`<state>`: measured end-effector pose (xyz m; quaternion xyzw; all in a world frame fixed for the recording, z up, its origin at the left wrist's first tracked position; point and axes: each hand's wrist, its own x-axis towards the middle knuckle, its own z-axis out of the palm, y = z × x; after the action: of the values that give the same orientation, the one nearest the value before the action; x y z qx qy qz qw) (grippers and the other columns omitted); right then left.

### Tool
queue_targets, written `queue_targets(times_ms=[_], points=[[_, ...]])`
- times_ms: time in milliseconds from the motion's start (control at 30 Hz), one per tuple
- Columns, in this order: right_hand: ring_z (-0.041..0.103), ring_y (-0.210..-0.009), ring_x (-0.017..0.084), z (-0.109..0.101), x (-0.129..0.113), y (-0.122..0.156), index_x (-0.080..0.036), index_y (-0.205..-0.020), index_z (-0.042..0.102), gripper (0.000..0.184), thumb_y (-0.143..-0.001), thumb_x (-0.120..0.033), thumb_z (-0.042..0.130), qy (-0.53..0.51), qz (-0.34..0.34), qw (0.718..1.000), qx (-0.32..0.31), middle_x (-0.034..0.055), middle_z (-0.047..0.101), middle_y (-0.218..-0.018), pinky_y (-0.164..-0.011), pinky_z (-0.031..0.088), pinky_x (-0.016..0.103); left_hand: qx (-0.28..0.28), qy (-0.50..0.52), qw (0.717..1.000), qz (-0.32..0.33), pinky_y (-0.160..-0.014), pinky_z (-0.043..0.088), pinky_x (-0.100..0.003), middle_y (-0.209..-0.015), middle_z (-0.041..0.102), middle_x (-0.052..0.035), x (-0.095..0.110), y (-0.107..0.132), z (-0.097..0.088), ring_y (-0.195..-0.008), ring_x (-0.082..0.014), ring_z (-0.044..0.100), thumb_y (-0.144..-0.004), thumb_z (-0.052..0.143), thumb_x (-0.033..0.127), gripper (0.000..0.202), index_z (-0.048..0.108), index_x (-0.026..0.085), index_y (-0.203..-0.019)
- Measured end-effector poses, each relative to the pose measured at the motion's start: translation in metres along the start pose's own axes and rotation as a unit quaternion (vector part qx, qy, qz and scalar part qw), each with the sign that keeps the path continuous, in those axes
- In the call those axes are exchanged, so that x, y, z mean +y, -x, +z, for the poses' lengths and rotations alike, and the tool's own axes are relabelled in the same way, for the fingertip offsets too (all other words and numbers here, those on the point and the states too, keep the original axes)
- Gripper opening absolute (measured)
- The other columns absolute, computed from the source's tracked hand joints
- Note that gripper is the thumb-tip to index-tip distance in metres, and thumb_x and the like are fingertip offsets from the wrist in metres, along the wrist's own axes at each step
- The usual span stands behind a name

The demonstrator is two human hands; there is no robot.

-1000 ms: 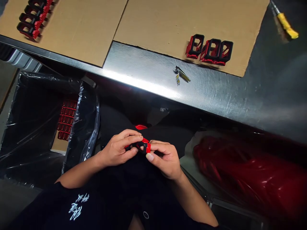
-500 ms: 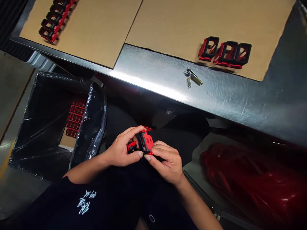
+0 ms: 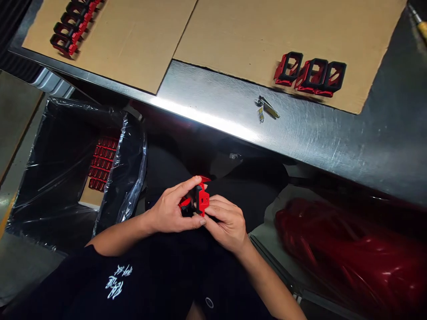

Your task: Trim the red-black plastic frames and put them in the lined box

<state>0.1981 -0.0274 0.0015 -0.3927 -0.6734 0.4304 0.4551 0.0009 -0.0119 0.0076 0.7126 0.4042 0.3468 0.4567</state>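
A red-and-black plastic frame part is held between my two hands, low over my lap. My left hand is closed around it from the left, thumb below and index finger at its top end. A second red-and-black piece shows inside the curl of the left palm; its full shape is hidden. My right hand pinches the red side of the frame part from the right, with its fingertips partly behind it.
On the steel table, cardboard sheets carry several red-and-black frames and a row of more frames. A nail clipper lies near the edge. Left stands a plastic-lined bin with parts inside; right, a red plastic bag.
The frame part has turned between my hands: its black rim is now nearly edge-on and the red face shows more. My right hand has shifted slightly left. The whole view has drifted a little.
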Motion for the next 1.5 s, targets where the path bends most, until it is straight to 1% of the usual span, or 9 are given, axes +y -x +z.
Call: queue_targets(times_ms=[233, 400, 533, 667, 800, 967, 1200, 1333, 1500], points=[[0.070, -0.069, 0.019, 0.000, -0.002, -0.003, -0.023, -0.089, 0.076, 0.019, -0.087, -0.005, 0.069, -0.009, -0.004, 1.000, -0.023, 0.0039, 0.077, -0.076, -0.065, 0.060, 0.034, -0.001, 0.072, 0.996, -0.055, -0.093, 0.063, -0.036, -0.122, 0.074, -0.0114, -0.002, 0.005, 0.004, -0.101, -0.0240, 0.077, -0.077, 0.085, 0.034, 0.092, 0.039, 0.027, -0.156], [0.073, -0.077, 0.019, -0.015, -0.005, -0.006, -0.025, -0.098, 0.080, 0.027, -0.088, -0.005, 0.065, -0.045, 0.058, 0.996, -0.051, 0.0049, 0.079, -0.085, -0.069, 0.061, 0.033, 0.006, 0.120, 0.990, -0.076, -0.091, 0.063, -0.035, -0.116, 0.074, -0.0106, -0.004, 0.008, 0.006, -0.098, -0.0225, 0.076, -0.077, 0.084, 0.032, 0.089, 0.041, 0.025, -0.154], [0.075, -0.081, 0.018, -0.026, -0.007, -0.007, -0.029, -0.109, 0.079, 0.028, -0.089, -0.012, 0.067, -0.102, 0.143, 0.985, -0.001, 0.0031, 0.081, -0.092, -0.075, 0.062, 0.030, 0.011, 0.090, 0.995, -0.034, -0.093, 0.062, -0.036, -0.119, 0.073, -0.0103, -0.006, 0.007, 0.007, -0.100, -0.0232, 0.076, -0.077, 0.084, 0.031, 0.091, 0.038, 0.028, -0.155], [0.075, -0.076, 0.018, -0.021, -0.010, -0.008, -0.027, -0.111, 0.077, 0.030, -0.082, -0.023, 0.080, -0.122, 0.190, 0.974, 0.030, 0.0027, 0.080, -0.091, -0.072, 0.063, 0.030, 0.042, -0.039, 0.996, 0.066, -0.087, 0.065, -0.034, -0.117, 0.073, -0.0110, -0.005, 0.002, 0.011, -0.098, -0.0222, 0.076, -0.080, 0.079, 0.027, 0.085, 0.039, 0.023, -0.155], [0.072, -0.067, 0.017, -0.010, -0.014, -0.011, -0.024, -0.098, 0.077, 0.023, -0.077, -0.023, 0.085, -0.044, 0.173, 0.983, 0.047, 0.0022, 0.078, -0.082, -0.065, 0.062, 0.029, 0.063, -0.127, 0.984, 0.109, -0.079, 0.067, -0.034, -0.110, 0.074, -0.0125, -0.003, -0.002, 0.015, -0.092, -0.0220, 0.076, -0.083, 0.071, 0.021, 0.080, 0.038, 0.018, -0.155], [0.075, -0.074, 0.019, -0.006, -0.015, -0.013, -0.025, -0.097, 0.076, 0.019, -0.080, -0.018, 0.082, 0.002, 0.118, 0.991, 0.059, 0.0036, 0.080, -0.090, -0.071, 0.064, 0.032, 0.080, -0.191, 0.968, 0.145, -0.079, 0.068, -0.038, -0.111, 0.077, -0.0172, -0.008, -0.003, 0.016, -0.094, -0.0254, 0.078, -0.087, 0.070, 0.024, 0.086, 0.025, 0.013, -0.160], [0.077, -0.082, 0.020, -0.010, -0.010, -0.009, -0.027, -0.107, 0.078, 0.029, -0.082, -0.013, 0.076, -0.026, 0.105, 0.992, 0.067, 0.0040, 0.081, -0.098, -0.076, 0.065, 0.033, 0.076, -0.205, 0.960, 0.174, -0.078, 0.068, -0.042, -0.112, 0.076, -0.0190, -0.014, -0.002, 0.014, -0.095, -0.0264, 0.078, -0.084, 0.071, 0.016, 0.094, 0.019, 0.013, -0.162], [0.077, -0.083, 0.020, -0.015, -0.007, -0.007, -0.027, -0.109, 0.079, 0.031, -0.081, -0.014, 0.074, -0.088, 0.139, 0.985, 0.058, 0.0048, 0.081, -0.100, -0.072, 0.065, 0.031, 0.071, -0.183, 0.965, 0.176, -0.072, 0.066, -0.037, -0.112, 0.076, -0.0159, -0.014, -0.001, 0.013, -0.086, -0.0222, 0.076, -0.085, 0.071, 0.018, 0.095, 0.016, 0.019, -0.163], [0.077, -0.078, 0.020, -0.015, -0.001, -0.003, -0.028, -0.107, 0.081, 0.025, -0.082, -0.030, 0.078, -0.268, 0.266, 0.925, 0.037, 0.0055, 0.081, -0.100, -0.069, 0.065, 0.032, 0.055, -0.110, 0.974, 0.190, -0.067, 0.064, -0.032, -0.115, 0.074, -0.0158, -0.011, -0.002, 0.010, -0.084, -0.0205, 0.074, -0.085, 0.072, 0.026, 0.093, 0.022, 0.018, -0.162]])
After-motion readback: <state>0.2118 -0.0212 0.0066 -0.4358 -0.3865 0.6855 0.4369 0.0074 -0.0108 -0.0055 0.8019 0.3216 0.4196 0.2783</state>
